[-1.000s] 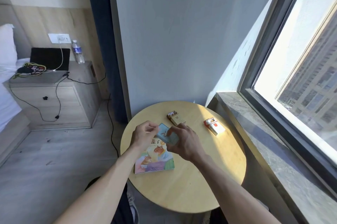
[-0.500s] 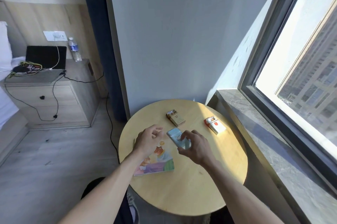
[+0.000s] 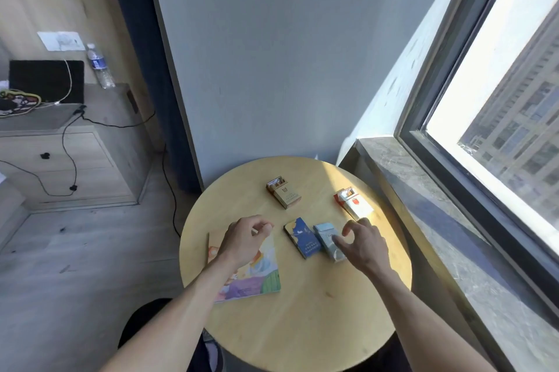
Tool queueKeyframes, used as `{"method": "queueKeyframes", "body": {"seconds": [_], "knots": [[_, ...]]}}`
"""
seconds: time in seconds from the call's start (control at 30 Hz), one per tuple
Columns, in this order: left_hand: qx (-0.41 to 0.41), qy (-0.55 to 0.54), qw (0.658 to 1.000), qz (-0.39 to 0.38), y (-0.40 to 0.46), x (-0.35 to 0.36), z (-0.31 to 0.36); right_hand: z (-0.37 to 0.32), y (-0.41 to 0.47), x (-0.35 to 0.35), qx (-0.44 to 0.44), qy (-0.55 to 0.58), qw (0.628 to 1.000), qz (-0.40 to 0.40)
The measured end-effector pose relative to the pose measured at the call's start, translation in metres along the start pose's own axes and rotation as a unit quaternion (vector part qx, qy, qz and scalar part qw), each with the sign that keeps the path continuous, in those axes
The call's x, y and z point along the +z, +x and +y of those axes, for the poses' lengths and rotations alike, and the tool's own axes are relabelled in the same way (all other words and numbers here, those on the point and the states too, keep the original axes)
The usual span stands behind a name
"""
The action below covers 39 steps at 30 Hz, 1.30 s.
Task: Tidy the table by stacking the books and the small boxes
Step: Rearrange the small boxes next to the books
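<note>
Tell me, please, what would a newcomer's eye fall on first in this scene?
Probably the round pale wooden table by the sunlit window, where four small boxes lie apart: dark blue and light blue side by side, tan and red-and-white behind. The left hand hovers above a colourful picture book; the right hand reaches beside the light blue box.

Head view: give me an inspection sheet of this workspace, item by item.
Surface: round wooden table, partly sunlit on the window side.
Job's things: picture book flat at the left; dark blue box and light blue box side by side in the middle; brown box and red-and-white box farther back, both with lids open. Nothing stacked yet.
Clutter: nothing seen on the table.
Hands: left hand above the book, fingers loosely curled, holding nothing; right hand over the light blue box, fingers spread, contact unclear.
Cables: black cable hanging down the nightstand; another along the floor by the curtain.
Surroundings: window, water bottle, laptop.
</note>
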State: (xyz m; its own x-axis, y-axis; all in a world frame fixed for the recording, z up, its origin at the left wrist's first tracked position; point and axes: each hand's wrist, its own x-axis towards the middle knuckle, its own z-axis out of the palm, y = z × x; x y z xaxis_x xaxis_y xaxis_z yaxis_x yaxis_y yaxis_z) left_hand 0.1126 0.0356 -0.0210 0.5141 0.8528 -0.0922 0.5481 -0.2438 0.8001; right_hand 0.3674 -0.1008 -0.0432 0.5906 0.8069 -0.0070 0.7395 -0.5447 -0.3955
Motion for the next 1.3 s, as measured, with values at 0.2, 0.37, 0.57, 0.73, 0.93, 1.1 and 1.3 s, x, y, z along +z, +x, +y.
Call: {"method": "queueKeyframes", "body": {"seconds": [0.2,0.37,0.57,0.73,0.93,1.1,1.3], "knots": [[-0.013,-0.001,1.000,-0.013,0.013,0.005,-0.002,0.012,0.049,-0.006,0.052,0.002,0.998,0.047],[-0.017,-0.004,1.000,-0.012,0.022,0.004,-0.009,0.021,0.082,-0.002,0.080,-0.075,0.993,0.034],[-0.014,0.002,1.000,-0.014,0.025,0.003,-0.015,0.025,0.090,0.004,0.079,-0.053,0.994,0.046],[-0.011,-0.021,1.000,-0.006,0.025,0.002,-0.007,0.006,0.072,-0.004,-0.003,-0.002,0.997,0.076],[-0.016,-0.120,0.991,0.057,0.032,-0.006,0.019,-0.044,0.031,-0.013,-0.160,0.065,0.984,0.034],[-0.050,-0.164,0.979,0.114,0.026,-0.016,0.032,-0.077,0.008,-0.016,-0.247,0.089,0.965,0.018],[-0.094,-0.222,0.962,0.130,0.012,-0.030,0.031,-0.096,-0.007,-0.023,-0.272,0.088,0.958,0.024]]}}
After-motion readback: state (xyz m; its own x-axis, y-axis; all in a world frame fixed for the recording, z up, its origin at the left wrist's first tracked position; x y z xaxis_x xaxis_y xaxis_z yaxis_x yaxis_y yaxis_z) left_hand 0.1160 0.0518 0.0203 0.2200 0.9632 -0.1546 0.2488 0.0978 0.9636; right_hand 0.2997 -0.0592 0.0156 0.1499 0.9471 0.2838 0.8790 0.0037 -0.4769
